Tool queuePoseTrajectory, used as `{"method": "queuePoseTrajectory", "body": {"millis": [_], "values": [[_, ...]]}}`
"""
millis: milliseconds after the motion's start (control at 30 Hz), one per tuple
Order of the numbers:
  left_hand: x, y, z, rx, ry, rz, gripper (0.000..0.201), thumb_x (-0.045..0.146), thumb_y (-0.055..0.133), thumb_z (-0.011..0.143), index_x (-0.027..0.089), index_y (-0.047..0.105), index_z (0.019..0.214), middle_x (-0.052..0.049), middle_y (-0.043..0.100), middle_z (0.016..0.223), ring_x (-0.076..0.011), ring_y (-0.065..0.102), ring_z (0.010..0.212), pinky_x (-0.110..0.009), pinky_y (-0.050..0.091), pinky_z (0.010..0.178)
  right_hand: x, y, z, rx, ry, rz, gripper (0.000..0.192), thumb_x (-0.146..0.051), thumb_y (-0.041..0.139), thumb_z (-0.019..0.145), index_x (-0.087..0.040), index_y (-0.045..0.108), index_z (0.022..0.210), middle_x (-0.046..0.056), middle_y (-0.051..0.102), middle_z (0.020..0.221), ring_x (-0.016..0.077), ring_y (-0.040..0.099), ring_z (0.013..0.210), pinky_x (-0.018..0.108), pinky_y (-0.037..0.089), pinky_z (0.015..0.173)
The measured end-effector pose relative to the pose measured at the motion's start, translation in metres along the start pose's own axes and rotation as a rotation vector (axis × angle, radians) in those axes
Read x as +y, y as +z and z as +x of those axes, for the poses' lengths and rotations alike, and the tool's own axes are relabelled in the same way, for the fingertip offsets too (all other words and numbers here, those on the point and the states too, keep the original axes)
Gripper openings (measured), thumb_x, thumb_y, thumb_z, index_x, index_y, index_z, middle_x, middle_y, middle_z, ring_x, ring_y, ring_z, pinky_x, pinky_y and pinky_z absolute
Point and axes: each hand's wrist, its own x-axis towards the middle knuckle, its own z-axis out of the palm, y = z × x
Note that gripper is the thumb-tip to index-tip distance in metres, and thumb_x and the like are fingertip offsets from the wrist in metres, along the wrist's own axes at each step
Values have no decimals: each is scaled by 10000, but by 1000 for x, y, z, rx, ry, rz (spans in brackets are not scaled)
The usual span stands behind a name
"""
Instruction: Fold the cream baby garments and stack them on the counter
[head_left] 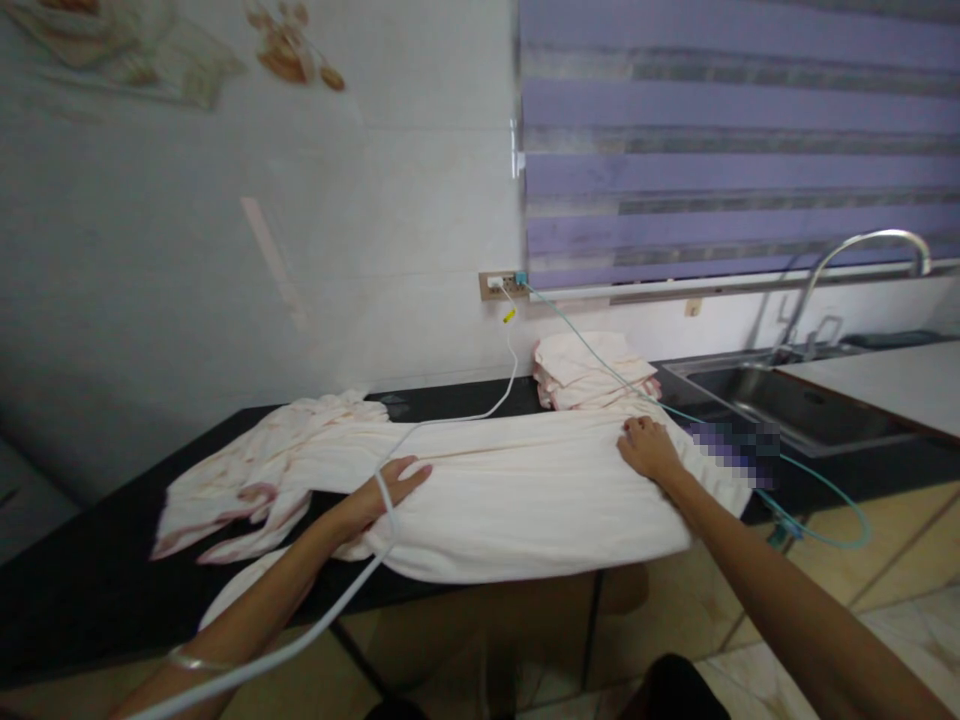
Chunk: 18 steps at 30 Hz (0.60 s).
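A pale pink cloth (517,490) lies spread over the black countertop (97,570) and hangs over its front edge. My left hand (386,490) rests flat on the cloth's left part, fingers together, and a white cable (450,418) crosses over that wrist. My right hand (649,448) presses flat on the cloth's upper right part. Neither hand grips anything. A crumpled pink-and-white garment (255,470) lies to the left of the cloth.
A stack of folded pale cloths (589,368) sits at the back by the wall. A wall socket (501,285) feeds the white cable and a teal cable (817,490). A steel sink (795,400) with a curved tap (862,250) is at the right.
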Motion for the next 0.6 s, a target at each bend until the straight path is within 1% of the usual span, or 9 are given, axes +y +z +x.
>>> {"method": "queuePoseTrajectory", "body": {"millis": [33,100,167,200,267,367,500,567,600], "values": [[-1,0,0,17,12,21,666,718,611,759,142,680,1087,-181,708,1244,-338,628,1205,-364,508,949,0,0,0,-2,3,1,395,-366,471,977,-122,611,1254,201,613,1255,316,537,1197,423,350,1031],[-1,0,-3,17,32,57,603,716,643,719,161,670,954,-142,745,1003,-325,682,1020,-348,524,814,0,-1,0,-6,6,2,395,-364,470,975,-123,610,1256,199,614,1254,316,536,1199,425,351,1031],[2,-1,-6,-17,28,112,548,718,653,693,186,639,820,-75,691,753,-294,679,827,-324,491,677,0,0,0,-8,8,5,395,-363,468,975,-124,612,1255,197,615,1252,316,537,1198,426,351,1031],[3,-3,-8,-37,20,136,529,719,653,687,196,620,760,-50,646,666,-282,663,763,-315,465,634,0,0,0,-8,8,7,396,-363,469,974,-122,613,1254,197,616,1250,315,539,1196,426,351,1032],[6,-6,-11,-74,-5,157,523,725,651,680,207,585,661,-27,575,568,-267,632,701,-307,427,599,1,1,1,-4,4,11,398,-363,471,974,-116,617,1250,200,619,1245,315,540,1196,424,350,1032],[6,-14,-15,-124,-49,81,568,764,646,659,201,580,624,-24,562,551,-254,605,697,-300,426,599,1,2,2,0,-8,14,399,-360,470,976,-110,620,1249,203,627,1237,312,537,1204,417,349,1034],[1,-30,-22,-99,-72,-147,647,782,687,640,175,693,863,-51,668,701,-253,622,800,-302,494,653,2,4,3,-4,0,7,400,-352,476,973,-108,621,1255,203,627,1246,310,537,1203,414,355,1030],[-2,-38,-26,-79,-94,-192,652,751,723,646,173,720,949,-60,689,736,-254,630,840,-311,516,697,2,4,3,-8,5,5,402,-352,479,969,-105,623,1251,206,625,1246,314,539,1196,418,361,1024],[-3,-42,-27,-78,-109,-193,627,730,738,650,179,730,950,-55,689,730,-253,631,847,-315,520,712,2,4,3,-8,4,5,402,-353,478,969,-105,624,1250,205,624,1245,315,541,1188,420,364,1021]]}}
